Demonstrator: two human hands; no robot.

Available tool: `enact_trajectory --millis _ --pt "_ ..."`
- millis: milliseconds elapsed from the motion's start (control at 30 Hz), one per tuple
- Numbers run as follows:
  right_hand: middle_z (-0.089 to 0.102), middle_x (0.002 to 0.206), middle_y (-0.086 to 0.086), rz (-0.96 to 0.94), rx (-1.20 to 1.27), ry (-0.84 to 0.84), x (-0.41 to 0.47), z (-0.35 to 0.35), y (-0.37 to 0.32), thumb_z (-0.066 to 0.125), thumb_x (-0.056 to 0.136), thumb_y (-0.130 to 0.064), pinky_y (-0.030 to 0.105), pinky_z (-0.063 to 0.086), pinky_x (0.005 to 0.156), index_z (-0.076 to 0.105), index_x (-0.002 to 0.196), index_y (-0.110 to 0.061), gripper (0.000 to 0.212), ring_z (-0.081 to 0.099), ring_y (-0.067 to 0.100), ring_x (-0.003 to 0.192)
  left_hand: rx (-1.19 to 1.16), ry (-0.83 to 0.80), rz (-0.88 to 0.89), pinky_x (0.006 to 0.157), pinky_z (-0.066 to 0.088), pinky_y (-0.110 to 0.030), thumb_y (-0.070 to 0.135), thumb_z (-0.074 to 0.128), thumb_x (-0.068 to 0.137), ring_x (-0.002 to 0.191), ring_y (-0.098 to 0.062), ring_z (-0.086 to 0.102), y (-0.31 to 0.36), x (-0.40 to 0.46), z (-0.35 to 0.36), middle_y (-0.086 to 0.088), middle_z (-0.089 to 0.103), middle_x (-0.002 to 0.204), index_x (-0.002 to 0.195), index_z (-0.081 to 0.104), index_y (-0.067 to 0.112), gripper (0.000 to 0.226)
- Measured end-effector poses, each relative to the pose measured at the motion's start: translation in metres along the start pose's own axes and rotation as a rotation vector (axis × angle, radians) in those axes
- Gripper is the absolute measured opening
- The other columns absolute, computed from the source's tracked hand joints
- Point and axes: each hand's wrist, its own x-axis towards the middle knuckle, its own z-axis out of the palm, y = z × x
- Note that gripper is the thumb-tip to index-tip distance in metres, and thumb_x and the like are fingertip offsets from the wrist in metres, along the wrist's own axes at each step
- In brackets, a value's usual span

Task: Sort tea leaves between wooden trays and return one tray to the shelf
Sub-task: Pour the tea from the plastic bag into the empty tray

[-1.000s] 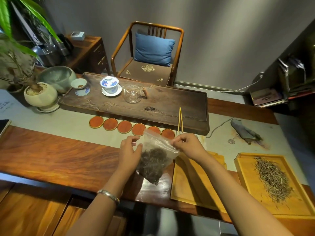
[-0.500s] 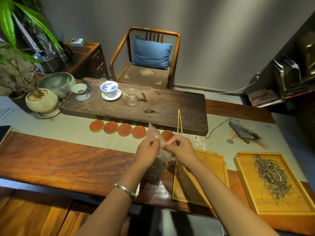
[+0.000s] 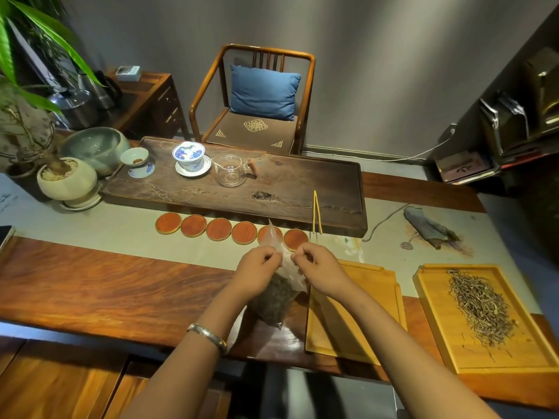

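Observation:
A clear plastic bag of dark tea leaves (image 3: 276, 297) hangs above the table's front edge. My left hand (image 3: 257, 272) and my right hand (image 3: 317, 267) both pinch its top, close together. To the right of the bag lies a light wooden tray (image 3: 357, 313) with nothing in it, partly covered by my right forearm. Further right, a second light wooden tray (image 3: 447, 337) holds a heap of pale green tea leaves (image 3: 478, 306).
A dark tea board (image 3: 302, 189) carries a gaiwan (image 3: 189, 158), a glass pitcher (image 3: 231, 173) and yellow tongs (image 3: 316, 211). Several round orange coasters (image 3: 219, 228) line up before it. Potted plant (image 3: 65, 179) at left, chair (image 3: 257, 116) behind, shelf (image 3: 514, 122) at right.
My hands have come together at the bag's top; a second ago they held the mouth wide apart. The bag now hangs narrower between them.

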Motion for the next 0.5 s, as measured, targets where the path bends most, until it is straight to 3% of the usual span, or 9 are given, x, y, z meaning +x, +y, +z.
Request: enact_trajectory --millis 100,167,267,400,500 --pt "0.054 0.067 0.01 -0.015 -0.047 0.075 0.001 -0.006 0.004 0.048 0.089 -0.017 0.043 0.051 0.06 0.049 0.07 -0.008 0.022 0.057 0.027 0.065 0.028 0.027 -0.025 0.059 0.038 -0.033 0.016 0.049 0.09 0.063 -0.02 0.048 -0.005 0.0 -0.009 -0.011 0.051 0.063 0.06 0.05 0.005 0.033" --pt "0.05 0.064 0.005 0.022 -0.041 0.157 0.002 -0.012 0.009 0.048 0.087 -0.016 0.037 0.045 0.057 0.047 0.067 -0.012 0.021 0.051 0.024 0.062 0.045 0.066 -0.036 0.06 0.04 -0.035 0.015 0.05 0.088 0.065 -0.027 0.054 -0.008 0.001 -0.017 -0.014 0.054 0.064 0.059 0.054 0.002 0.033" --pt "0.05 0.061 0.004 0.057 -0.087 0.255 0.001 -0.023 0.018 0.051 0.084 -0.016 0.03 0.037 0.053 0.05 0.065 -0.007 0.022 0.047 0.016 0.06 0.102 0.128 -0.026 0.058 0.041 -0.038 0.017 0.052 0.086 0.062 -0.029 0.057 -0.011 -0.003 -0.031 -0.012 0.051 0.055 0.048 0.044 0.012 0.039" --pt "0.053 0.057 0.01 0.036 -0.181 0.413 -0.006 -0.022 0.019 0.054 0.08 -0.019 0.031 0.035 0.048 0.054 0.062 0.0 0.026 0.048 0.018 0.055 0.249 0.213 0.034 0.06 0.051 -0.042 0.027 0.047 0.082 0.062 -0.026 0.062 -0.002 -0.01 -0.042 -0.014 0.067 0.061 0.057 0.063 0.003 0.039" --pt "0.051 0.055 0.003 0.02 -0.218 0.49 -0.013 -0.017 0.013 0.05 0.077 -0.029 0.029 0.032 0.045 0.052 0.06 -0.007 0.028 0.049 0.017 0.055 0.329 0.284 0.097 0.05 0.046 -0.037 0.036 0.041 0.076 0.055 -0.027 0.058 0.01 -0.014 -0.043 -0.014 0.064 0.057 0.054 0.06 0.003 0.044"
